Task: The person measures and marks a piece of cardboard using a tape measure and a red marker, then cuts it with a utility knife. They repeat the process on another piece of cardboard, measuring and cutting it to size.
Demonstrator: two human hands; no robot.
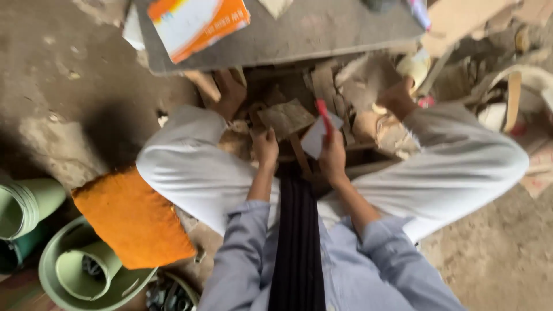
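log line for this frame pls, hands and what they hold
left hand: on flat brown wood piece | right hand: holds red tool and white card | posture: squatting over scrap pile | nearby: orange cushion

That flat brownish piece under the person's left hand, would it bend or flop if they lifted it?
The brown piece looks thin and flat with straight edges, like a board offcut, so it is probably stiff and light. The left hand touches only its near edge, so it might tip. The surface looks rough, so hardly slippery.

Seated, knees apart. Left hand (265, 147) grips brown slab (286, 118). Right hand (333, 156) holds red pen (324, 115) and white card (316, 138). Orange cushion (133, 217) by left knee.
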